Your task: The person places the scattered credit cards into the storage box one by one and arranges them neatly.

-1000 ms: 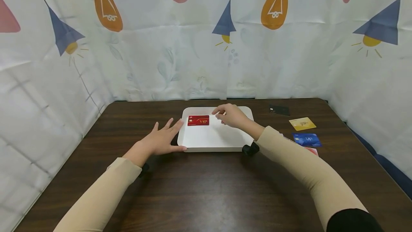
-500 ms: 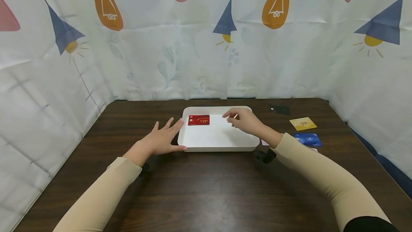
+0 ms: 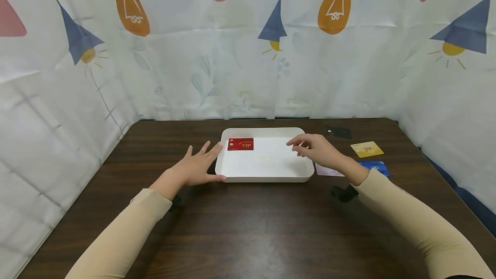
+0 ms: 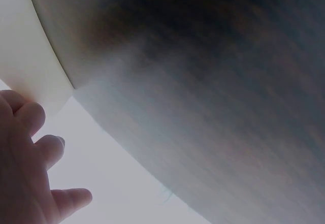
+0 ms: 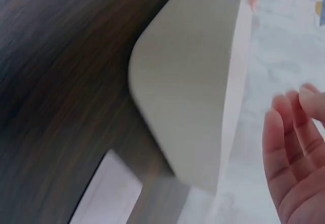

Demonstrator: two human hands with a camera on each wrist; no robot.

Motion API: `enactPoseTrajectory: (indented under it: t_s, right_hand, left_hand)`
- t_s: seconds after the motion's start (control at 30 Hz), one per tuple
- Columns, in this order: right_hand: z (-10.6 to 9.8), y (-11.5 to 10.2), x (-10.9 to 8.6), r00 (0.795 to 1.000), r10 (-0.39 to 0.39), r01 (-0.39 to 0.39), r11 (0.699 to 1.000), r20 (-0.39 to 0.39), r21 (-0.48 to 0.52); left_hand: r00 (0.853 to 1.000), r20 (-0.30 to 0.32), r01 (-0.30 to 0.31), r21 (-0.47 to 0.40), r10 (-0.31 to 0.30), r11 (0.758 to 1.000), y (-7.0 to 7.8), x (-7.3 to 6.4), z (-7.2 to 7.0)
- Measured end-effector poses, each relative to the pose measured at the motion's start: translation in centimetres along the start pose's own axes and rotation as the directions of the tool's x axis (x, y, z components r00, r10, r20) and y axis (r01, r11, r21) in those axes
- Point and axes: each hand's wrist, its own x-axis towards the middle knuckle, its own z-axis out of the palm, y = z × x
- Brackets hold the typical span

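A white tray lies on the dark wooden table, with a red VIP card flat in its back left part. My left hand rests at the tray's left edge, fingers spread and thumb by the front left corner. Over the tray's right side hovers my right hand, fingers loosely bent and holding nothing. In the right wrist view, the right hand is beside the tray wall, its fingers bare. A pale pink card lies just right of the tray, partly covered by the right arm.
Right of the tray, a black card, a yellow card and a blue card lie in a column on the table. The right wrist partly hides the blue one. A patterned white curtain surrounds the table's back and sides.
My right hand has moved rightward from beside the red card to the tray's right side, uncovering the pale pink card. The left hand and the red card have stayed put.
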Motion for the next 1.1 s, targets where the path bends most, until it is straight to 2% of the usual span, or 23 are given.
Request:
enactPoseTrajectory:
  t_s: [0.17, 0.4, 0.53, 0.9, 1.1]
  right_hand:
    - [-1.3, 1.3, -1.6, 1.000, 0.011, -0.011, 1.000, -0.010, 0.020]
    - [-2.5, 3.3, -3.8, 0.997, 0.026, -0.026, 1.000, -0.068, 0.013]
    - [-3.3, 4.4, -4.9, 0.997, 0.035, -0.035, 0.999, -0.065, 0.003]
    - [-5.9, 6.7, -6.9, 0.988, 0.155, -0.153, 0.986, 0.027, -0.065]
    - [-6.6, 7.9, -7.2, 0.976, 0.201, -0.198, 0.979, 0.078, -0.050]
  left_hand:
    - [1.000, -0.001, 0.001, 0.004, -0.001, 1.000, 0.0, 0.0, 0.1]
    - [1.000, -0.001, 0.001, 0.004, -0.001, 1.000, 0.0, 0.1, 0.1]
    - [1.000, 0.000, 0.006, 0.014, -0.006, 1.000, 0.0, 0.1, 0.1]
    - [1.000, -0.013, 0.007, 0.031, -0.006, 0.999, 0.2, 0.1, 0.2]
    - [1.000, -0.016, 0.011, 0.040, -0.010, 0.999, 0.2, 0.0, 0.2]
